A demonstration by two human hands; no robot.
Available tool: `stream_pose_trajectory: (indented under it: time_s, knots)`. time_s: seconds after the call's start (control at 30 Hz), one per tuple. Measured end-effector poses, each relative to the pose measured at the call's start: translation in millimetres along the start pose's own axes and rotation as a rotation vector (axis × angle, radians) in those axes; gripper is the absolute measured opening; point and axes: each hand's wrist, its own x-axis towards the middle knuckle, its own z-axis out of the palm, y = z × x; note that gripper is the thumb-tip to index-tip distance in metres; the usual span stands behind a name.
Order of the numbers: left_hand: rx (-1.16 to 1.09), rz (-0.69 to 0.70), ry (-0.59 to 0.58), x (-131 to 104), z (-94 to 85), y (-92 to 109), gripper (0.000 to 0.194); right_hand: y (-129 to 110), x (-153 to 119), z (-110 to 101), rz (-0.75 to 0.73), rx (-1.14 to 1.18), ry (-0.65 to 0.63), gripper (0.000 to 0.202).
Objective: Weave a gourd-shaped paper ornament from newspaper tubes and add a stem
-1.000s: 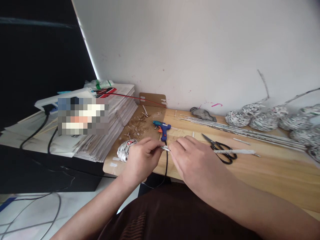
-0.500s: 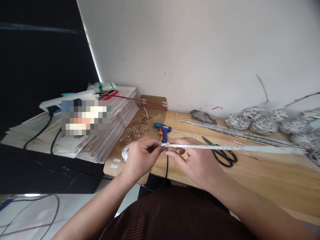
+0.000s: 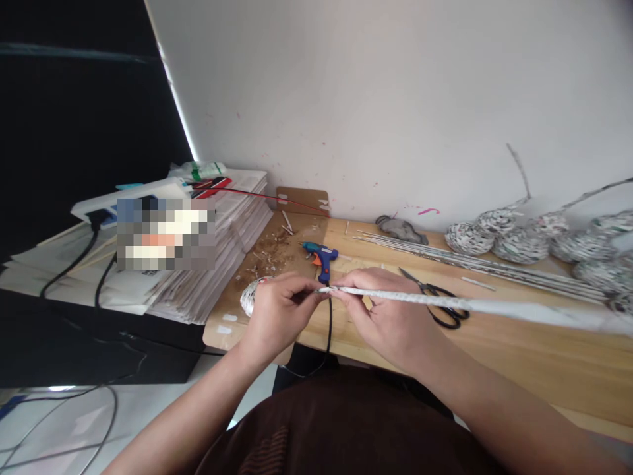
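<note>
Between both hands runs a long rolled paper tube (image 3: 425, 299), its thin end at my fingers and its wider, blurred end reaching the right edge. My left hand (image 3: 281, 310) pinches the thin end between thumb and fingers. Close beside it, my right hand (image 3: 383, 313) grips the same tube a little further right. Partly hidden behind my left hand is a woven paper ball (image 3: 250, 297). Just beyond my fingers lies a blue glue gun (image 3: 324, 259) with its black cord running down off the table. Scissors (image 3: 448, 307) with black handles lie behind my right hand.
Several thin paper tubes (image 3: 475, 262) lie across the table's back. Woven paper gourd shapes (image 3: 524, 244) stand at right, near a grey cloth-like object (image 3: 403, 229). A tall paper stack (image 3: 237, 237) and a power strip (image 3: 133, 201) are at left. Scraps litter the brown board (image 3: 270, 254).
The tube's wide end has dropped slightly and swung toward the right edge. Both hands stay nearly in place, still on the tube, with their fingers shifted a little.
</note>
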Motion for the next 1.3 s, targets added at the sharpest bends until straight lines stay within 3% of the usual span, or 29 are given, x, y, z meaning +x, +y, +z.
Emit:
stream_pose_trajectory:
  time_s: [0.3,0.37,0.5,0.73,1.13,1.3]
  knots:
    - [0.039,0.01,-0.002,0,-1.2,0,0.004,-7,1,-4,0.026,0.013,-0.105,0.016]
    - [0.024,0.003,0.003,1,-1.5,1,0.007,-6,0,-2,0.099,0.115,-0.089,0.007]
    - [-0.005,-0.014,0.017,2,-1.1,4,0.009,-1,-1,6,0.223,0.262,-0.025,0.027]
    - [-0.005,-0.034,0.009,2,2.0,6,0.005,6,-2,25,0.251,0.364,0.078,0.004]
    - [-0.025,-0.05,-0.005,2,1.2,6,0.011,5,1,27,0.354,0.483,0.04,0.005]
    - [-0.057,-0.043,0.03,0,0.7,3,0.008,4,2,29,0.416,0.662,0.029,0.019]
